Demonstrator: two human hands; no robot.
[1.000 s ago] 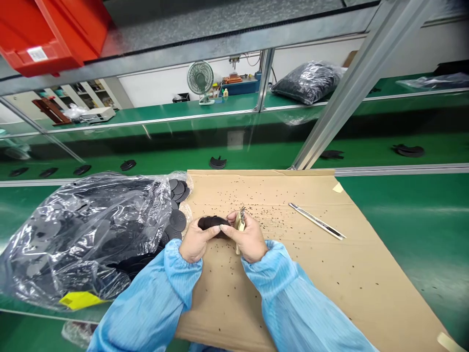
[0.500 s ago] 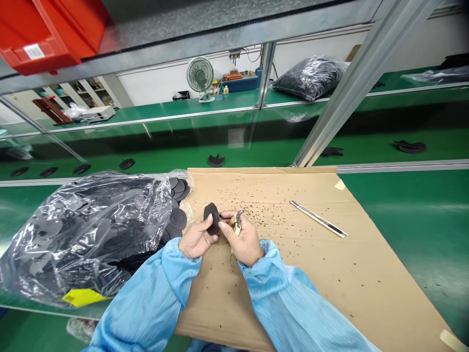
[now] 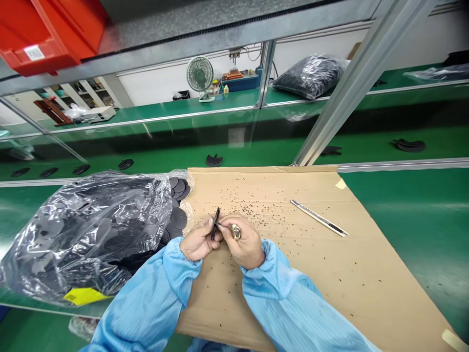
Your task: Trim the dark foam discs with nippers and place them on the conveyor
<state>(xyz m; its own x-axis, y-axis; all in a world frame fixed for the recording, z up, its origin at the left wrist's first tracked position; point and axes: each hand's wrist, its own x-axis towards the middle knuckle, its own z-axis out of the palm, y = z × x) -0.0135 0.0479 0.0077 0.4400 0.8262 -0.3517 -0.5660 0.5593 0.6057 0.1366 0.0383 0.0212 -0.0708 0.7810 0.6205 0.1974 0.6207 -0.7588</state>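
Note:
In the head view, my left hand (image 3: 200, 240) pinches a thin round black disc (image 3: 215, 224), turned nearly edge-on to me. My right hand (image 3: 245, 242) is closed around a small brass-coloured metal tool (image 3: 235, 231); its exact kind is mostly hidden by the fingers. The right thumb and forefinger meet the face of the disc, where a thin piece shows between them. Both hands are over a brown cardboard sheet (image 3: 293, 283) strewn with tiny black bits (image 3: 252, 210). To the left, several like discs (image 3: 178, 218) spill from a clear plastic bag (image 3: 95, 234).
A slim silver utility knife (image 3: 319, 218) lies on the cardboard to the right. Black parts (image 3: 214, 160) are spaced along the green surface beyond. A metal post (image 3: 351, 93) slants up at the right, and a red bin (image 3: 54, 34) sits on the overhead shelf.
The disc has turned from showing its broad face to nearly edge-on. My right hand has rotated, so the tool's end now faces me, and its fingertips stay at the disc.

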